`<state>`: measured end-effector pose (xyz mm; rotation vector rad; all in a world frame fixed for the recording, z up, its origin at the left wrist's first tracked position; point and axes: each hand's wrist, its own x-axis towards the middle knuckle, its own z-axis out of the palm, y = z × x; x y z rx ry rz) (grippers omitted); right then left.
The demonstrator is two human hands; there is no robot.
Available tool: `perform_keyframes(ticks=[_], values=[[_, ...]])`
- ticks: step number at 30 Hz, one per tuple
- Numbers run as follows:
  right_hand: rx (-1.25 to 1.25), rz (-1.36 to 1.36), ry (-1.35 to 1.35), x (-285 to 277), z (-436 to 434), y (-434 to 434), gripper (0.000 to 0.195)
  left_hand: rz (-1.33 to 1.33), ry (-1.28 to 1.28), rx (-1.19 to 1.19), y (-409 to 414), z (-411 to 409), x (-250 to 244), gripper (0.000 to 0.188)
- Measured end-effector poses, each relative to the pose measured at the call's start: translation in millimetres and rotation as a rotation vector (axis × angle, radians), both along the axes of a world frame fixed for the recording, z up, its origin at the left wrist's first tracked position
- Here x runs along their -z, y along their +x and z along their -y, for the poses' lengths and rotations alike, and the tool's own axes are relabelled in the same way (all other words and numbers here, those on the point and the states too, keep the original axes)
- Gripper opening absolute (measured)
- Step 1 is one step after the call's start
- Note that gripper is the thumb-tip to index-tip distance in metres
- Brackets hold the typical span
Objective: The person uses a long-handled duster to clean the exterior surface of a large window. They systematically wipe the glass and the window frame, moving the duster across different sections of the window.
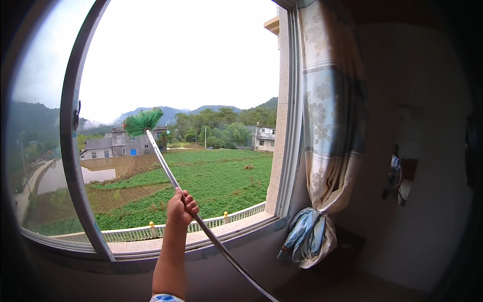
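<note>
My left hand [182,207] is closed around the metal pole [226,252] of a long-handled brush, with the forearm raised from the bottom of the view. The pole slants from the lower right up to the left. At its upper end, the green bristle head [144,121] stands within the outline of the open window, above the hand. My right hand is out of view; the pole's lower end runs off the bottom edge. Around the brush are the window's upright frame [73,128] on the left and the sill [139,247] below.
A knotted floral curtain [320,124] hangs right of the window. On the dark wall, a mirror [409,166] reflects a person. A window pane [37,151] stands at left. Outside are a balustrade [132,234], a green field [222,170], a pond and houses.
</note>
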<state>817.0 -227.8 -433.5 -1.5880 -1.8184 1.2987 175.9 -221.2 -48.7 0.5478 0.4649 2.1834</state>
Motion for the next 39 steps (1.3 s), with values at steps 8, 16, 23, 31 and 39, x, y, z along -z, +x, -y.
perform_keyframes(ticks=[8, 16, 23, 31, 39], values=[[0.065, 0.079, -0.200, 67, 62, 82, 0.024, -0.043, 0.117, 0.159, -36, -19, -18, 0.041], [0.323, -0.122, 0.063, 16, 40, -116, 0.025, -0.404, 0.199, 0.324, 33, -52, -34, 0.044], [0.645, -0.460, 0.553, 82, -32, -229, 0.026, -0.447, 0.118, 0.629, 137, -87, -18, 0.040], [0.543, -0.409, 0.659, -200, 23, -305, 0.034, -0.383, 0.304, 0.683, 159, -152, -191, 0.037], [0.530, -0.396, 0.589, -177, 29, -273, 0.026, -0.688, 0.259, 0.106, 231, -211, -179, 0.042]])
